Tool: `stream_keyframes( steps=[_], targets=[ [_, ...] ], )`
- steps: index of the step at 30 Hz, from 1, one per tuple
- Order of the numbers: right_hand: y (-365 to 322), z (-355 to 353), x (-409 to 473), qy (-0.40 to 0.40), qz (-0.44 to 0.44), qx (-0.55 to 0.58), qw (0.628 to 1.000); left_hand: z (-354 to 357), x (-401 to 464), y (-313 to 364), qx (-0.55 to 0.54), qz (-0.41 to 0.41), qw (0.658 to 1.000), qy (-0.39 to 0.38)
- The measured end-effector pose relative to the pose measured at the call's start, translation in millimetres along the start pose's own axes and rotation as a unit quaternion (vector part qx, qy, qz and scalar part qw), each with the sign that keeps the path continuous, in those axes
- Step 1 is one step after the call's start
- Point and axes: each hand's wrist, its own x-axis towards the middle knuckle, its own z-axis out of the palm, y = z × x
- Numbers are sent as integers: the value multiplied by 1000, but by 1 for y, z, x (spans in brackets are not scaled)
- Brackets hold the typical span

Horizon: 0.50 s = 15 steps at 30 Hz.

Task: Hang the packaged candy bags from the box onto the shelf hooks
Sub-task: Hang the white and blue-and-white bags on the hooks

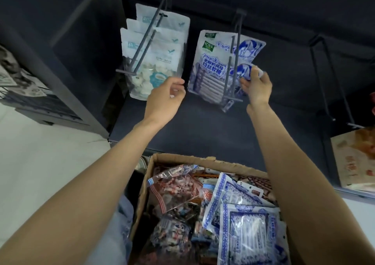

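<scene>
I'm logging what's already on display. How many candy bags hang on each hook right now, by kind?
White bags with pale candy, left hook: 4
Blue-and-white bags, middle hook: 2, the front one held by the right hand
Right hook: 0
Total hanging: 6

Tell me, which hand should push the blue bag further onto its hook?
Right, probably. The right hand already pinches the blue bag on the middle hook. The left hand is nearer the white bags, holding nothing I can make out.
</scene>
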Motion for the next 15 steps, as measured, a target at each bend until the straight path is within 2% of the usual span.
stream_keyframes(
  steps=[3, 5, 7, 9, 12, 15],
  targets=[
    [9, -7, -1, 13, -7, -15, 1000, 6, -10, -3, 70, 31, 994, -80],
    [24, -20, -21, 35, -7, -42, 998, 11, -20, -5, 167, 71, 971, -153],
    [44, -38, -57, 11, -13, -66, 998, 18, -33, -9, 245, 96, 940, -216],
    [69, -57, -100, -33, -24, -139, 989, 29, -50, -17, 279, 99, 920, -258],
    [118, -92, -156, -99, -13, -300, 949, 52, -79, -34, 295, 79, 903, -301],
    [169, -131, -195, -152, 42, -475, 866, 83, -109, -58, 296, 47, 896, -328]
  ],
)
